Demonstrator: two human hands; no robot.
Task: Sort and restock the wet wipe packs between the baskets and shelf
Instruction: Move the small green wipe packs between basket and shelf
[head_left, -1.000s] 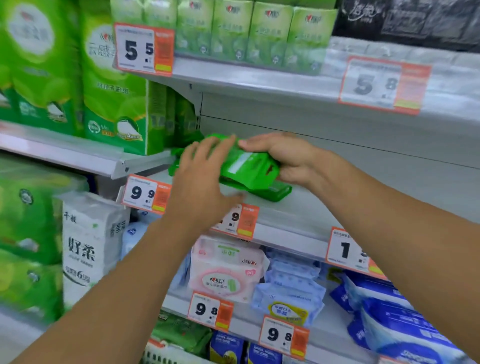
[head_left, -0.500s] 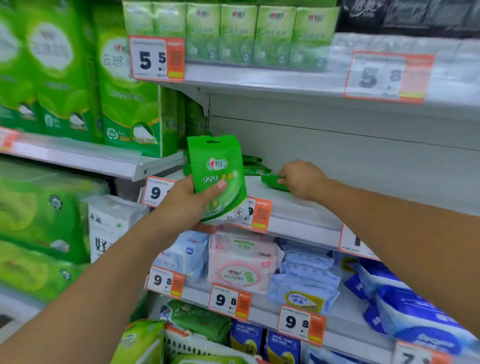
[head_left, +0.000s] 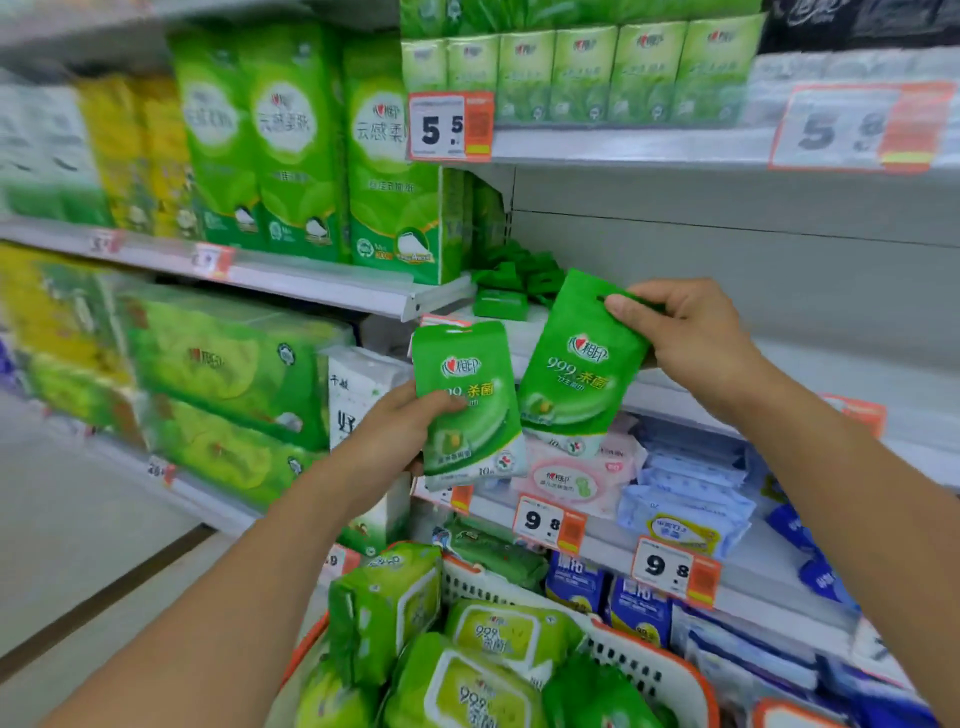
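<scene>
My left hand (head_left: 402, 431) grips a small green wet wipe pack (head_left: 467, 402) by its lower left side, held upright in front of the shelf. My right hand (head_left: 680, 338) pinches the top corner of a second green wet wipe pack (head_left: 582, 364), which hangs tilted beside the first. Behind them, several more small green packs (head_left: 511, 283) lie in a loose pile at the back left of the middle shelf (head_left: 727, 364). Below me a white and orange basket (head_left: 660, 670) holds several larger green wipe packs (head_left: 483, 691).
Tall green tissue packs (head_left: 395, 208) stand on the shelf to the left. Pink (head_left: 571, 475) and blue wipe packs (head_left: 685, 509) fill the shelf under my hands. Orange price tags (head_left: 550, 522) line the shelf edges. Grey floor runs along the left.
My right hand has lifted a second green pack off the shelf and brought it beside the one in my left hand. The view has dropped, showing the basket.
</scene>
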